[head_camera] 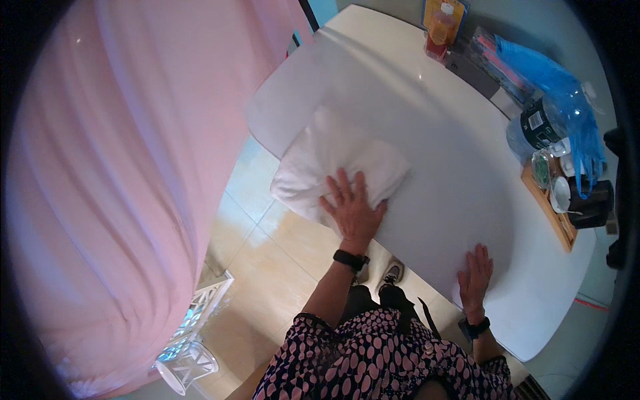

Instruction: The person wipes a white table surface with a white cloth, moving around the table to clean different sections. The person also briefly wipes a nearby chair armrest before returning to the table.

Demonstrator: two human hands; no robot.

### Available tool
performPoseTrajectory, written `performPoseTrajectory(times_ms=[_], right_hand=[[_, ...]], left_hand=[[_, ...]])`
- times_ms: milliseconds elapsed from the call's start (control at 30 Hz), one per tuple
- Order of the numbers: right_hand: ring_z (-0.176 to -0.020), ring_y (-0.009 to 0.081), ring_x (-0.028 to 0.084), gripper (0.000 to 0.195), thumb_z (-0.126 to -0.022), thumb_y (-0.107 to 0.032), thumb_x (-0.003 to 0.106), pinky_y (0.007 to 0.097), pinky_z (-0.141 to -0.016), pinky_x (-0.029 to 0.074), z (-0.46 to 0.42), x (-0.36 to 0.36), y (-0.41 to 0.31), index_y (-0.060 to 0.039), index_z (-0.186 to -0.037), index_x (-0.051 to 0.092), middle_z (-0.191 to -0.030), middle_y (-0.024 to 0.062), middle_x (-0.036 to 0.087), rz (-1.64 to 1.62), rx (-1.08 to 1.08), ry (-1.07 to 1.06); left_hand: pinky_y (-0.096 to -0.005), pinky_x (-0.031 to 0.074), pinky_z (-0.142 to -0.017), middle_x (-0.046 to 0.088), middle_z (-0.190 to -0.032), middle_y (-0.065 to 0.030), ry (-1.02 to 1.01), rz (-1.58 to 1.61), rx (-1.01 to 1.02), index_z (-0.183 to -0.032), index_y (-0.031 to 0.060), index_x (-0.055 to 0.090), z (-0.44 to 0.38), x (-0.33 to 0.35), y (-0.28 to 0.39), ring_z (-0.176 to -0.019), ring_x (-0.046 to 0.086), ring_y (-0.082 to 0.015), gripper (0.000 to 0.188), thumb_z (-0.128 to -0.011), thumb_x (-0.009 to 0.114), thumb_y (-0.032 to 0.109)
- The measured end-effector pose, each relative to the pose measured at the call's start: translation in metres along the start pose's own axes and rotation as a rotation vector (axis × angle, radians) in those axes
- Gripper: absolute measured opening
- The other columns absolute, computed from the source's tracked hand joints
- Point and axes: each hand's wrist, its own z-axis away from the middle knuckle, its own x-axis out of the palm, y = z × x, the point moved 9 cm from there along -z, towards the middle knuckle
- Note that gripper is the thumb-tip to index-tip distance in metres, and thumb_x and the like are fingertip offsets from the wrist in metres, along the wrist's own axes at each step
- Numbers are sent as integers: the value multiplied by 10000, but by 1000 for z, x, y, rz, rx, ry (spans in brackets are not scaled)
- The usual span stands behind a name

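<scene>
My left hand point(354, 217) lies on a white cloth point(345, 145), palm down with its fingers spread. The cloth is crumpled and hangs a little over the near left edge of the white table point(445, 165). A dark band is on my left wrist. My right hand point(476, 277) rests flat on the bare tabletop near the front edge, thumb apart from the fingers. Nothing shows in it, and a dark band circles that wrist too. What lies under either palm is hidden.
Along the back edge stand a bottle of red liquid point(439, 32), a large clear plastic bottle point(535, 125) and a blue plastic bag point(560, 75). A wooden tray point(550, 212) holds small containers. At left hangs a pink curtain point(135, 175); a white stand point(192, 367) is below.
</scene>
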Motion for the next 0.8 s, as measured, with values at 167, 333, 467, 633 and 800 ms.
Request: performPoseTrajectory(times_ms=[167,333,467,633,800], right_hand=[[-1391,385,167,474,-904,-317,442,591,-1094,79,-4,3,-19,-35,-1285,449,-1487,193,245,41,4,-39],[-1386,432,132,532,-912,-371,420,638,-1069,59,-5,8,-29,-57,-1341,390,-1500,201,205,40,10,-40],[-1389,436,112,564,-907,-378,426,655,-1058,55,-14,15,-37,-71,-1374,350,-1508,203,180,62,4,-52],[-1393,433,106,557,-904,-337,445,649,-1060,53,-33,19,-38,-78,-1387,347,-1511,207,172,65,57,-52],[-1397,422,107,577,-911,-343,445,628,-1070,53,-41,18,-53,-118,-1428,322,-1516,198,167,65,117,34]], left_hand=[[-584,347,-965,256,-1462,-196,104,100,-176,-1325,131,433,-37,-14,-57,-1359,155,-462,745,-675,741,326],[-535,388,-971,271,-1449,-200,218,50,-111,-1322,132,432,-68,-27,-88,-1329,219,-476,719,-684,735,270],[-562,394,-942,270,-1452,-170,157,6,-147,-1337,161,407,-98,-26,-125,-1339,208,-448,692,-721,690,301],[-620,377,-909,228,-1473,-150,49,-47,-157,-1364,183,359,-143,-11,-150,-1357,169,-427,712,-741,663,345],[-733,280,-903,176,-1500,-145,-114,-100,-125,-1411,191,295,-177,-15,-181,-1373,121,-435,761,-773,644,414]])
